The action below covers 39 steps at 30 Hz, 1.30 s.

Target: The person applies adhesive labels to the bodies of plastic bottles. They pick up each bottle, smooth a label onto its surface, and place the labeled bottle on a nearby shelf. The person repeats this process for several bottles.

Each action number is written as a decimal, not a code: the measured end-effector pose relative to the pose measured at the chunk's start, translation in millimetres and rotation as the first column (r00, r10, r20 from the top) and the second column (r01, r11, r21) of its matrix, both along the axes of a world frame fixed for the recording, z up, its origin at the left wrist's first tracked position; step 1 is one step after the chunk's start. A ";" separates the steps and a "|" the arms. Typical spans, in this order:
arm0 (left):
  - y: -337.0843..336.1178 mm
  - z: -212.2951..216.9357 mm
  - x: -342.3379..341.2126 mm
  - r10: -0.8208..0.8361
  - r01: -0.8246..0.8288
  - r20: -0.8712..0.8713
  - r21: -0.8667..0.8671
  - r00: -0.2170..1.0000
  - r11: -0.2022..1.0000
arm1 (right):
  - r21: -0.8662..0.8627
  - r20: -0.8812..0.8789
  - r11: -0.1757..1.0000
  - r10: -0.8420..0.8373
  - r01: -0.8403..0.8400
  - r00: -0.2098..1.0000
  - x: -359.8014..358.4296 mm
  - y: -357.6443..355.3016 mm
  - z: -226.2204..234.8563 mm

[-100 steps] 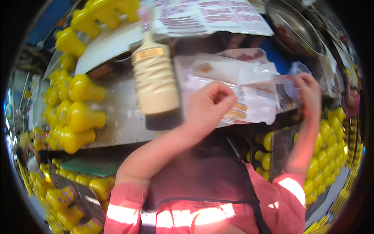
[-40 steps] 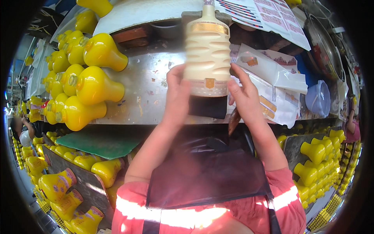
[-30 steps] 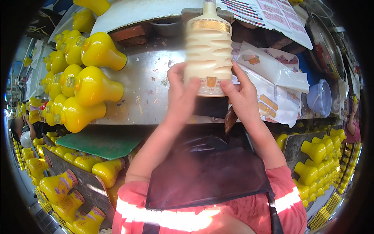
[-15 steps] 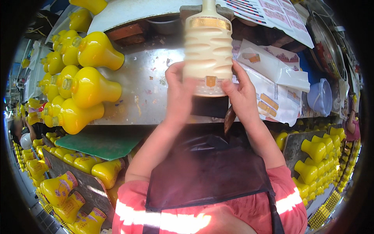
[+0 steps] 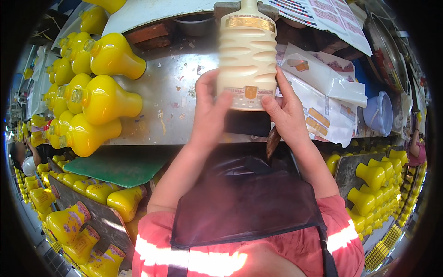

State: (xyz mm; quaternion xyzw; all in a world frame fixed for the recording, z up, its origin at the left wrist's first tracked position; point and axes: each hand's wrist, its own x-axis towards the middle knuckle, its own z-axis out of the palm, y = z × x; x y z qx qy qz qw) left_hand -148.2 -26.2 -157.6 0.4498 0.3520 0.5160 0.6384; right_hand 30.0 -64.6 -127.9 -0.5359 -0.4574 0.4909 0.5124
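A cream-coloured ribbed bottle (image 5: 247,55) with gold labels lies with its neck pointing away from me, propped on a grey padded rest (image 5: 225,8) at the far end. My left hand (image 5: 210,104) is closed round the lower left side of the bottle, thumb on its front near the base. On the opposite side my right hand (image 5: 287,108) grips it, thumb pressed by the lower label. Below the bottle's base a dark block (image 5: 248,123) shows on the metal worktop (image 5: 180,115). The back of the bottle is hidden.
Glossy yellow bottles (image 5: 110,99) lie stacked at the left of the worktop. Printed decal sheets (image 5: 318,101) and a pale blue bucket (image 5: 379,114) are on the right. A green board (image 5: 120,167) lies low on the left. Boards of yellow bottles (image 5: 371,174) stand lower right.
The bottle has turned slightly between my hands, so more of its lower label's right side shows. Both hands stay on it.
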 end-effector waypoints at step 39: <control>-4.7 -30.1 -12.8 0.079 0.021 -0.416 0.231 0.906 0.973 | -0.073 -0.091 0.979 -0.196 0.190 0.976 19.8 -22.6 27.4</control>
